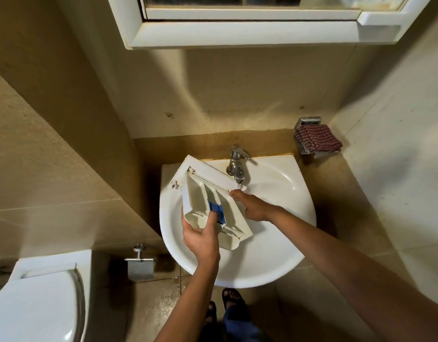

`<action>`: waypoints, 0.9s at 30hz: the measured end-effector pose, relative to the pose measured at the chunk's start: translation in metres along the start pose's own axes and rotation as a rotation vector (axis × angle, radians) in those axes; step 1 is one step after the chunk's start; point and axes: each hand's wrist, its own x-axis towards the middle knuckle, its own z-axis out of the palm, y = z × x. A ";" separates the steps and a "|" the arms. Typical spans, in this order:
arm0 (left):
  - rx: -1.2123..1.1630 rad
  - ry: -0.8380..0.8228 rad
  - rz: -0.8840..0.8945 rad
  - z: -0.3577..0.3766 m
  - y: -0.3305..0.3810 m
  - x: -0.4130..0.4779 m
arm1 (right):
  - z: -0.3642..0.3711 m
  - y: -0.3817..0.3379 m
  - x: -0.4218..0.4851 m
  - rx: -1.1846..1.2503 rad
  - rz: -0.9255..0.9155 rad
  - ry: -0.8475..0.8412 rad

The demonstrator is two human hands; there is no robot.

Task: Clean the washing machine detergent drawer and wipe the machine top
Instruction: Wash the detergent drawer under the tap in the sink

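The white detergent drawer (200, 193) with a blue insert (216, 209) is held tilted over the white sink (274, 255). My left hand (200, 239) grips the drawer's near end from below, thumb and fingers curled round its edge. My right hand (252, 206) lies against the drawer's right side, fingertips reaching to the thin stream of water under the chrome tap (236, 164). The drawer's front panel leans toward the sink's back left rim.
A red checked cloth (318, 139) hangs on a metal holder on the right wall. A mirror cabinet (250, 33) hangs overhead. A toilet (37, 304) stands lower left, with a paper holder (140, 265) beside it. My sandalled feet (228, 309) stand below the sink.
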 end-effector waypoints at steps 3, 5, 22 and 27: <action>-0.009 0.008 -0.010 0.000 -0.001 0.000 | -0.004 0.007 0.006 0.143 0.069 0.085; -0.026 0.020 -0.016 -0.001 -0.002 0.000 | -0.009 0.013 0.010 0.415 0.166 0.235; -0.018 0.032 -0.013 0.004 0.000 0.001 | 0.005 0.007 0.010 0.400 0.067 0.172; 0.034 -0.023 -0.077 0.005 0.005 0.001 | -0.002 0.003 0.017 0.131 0.063 0.400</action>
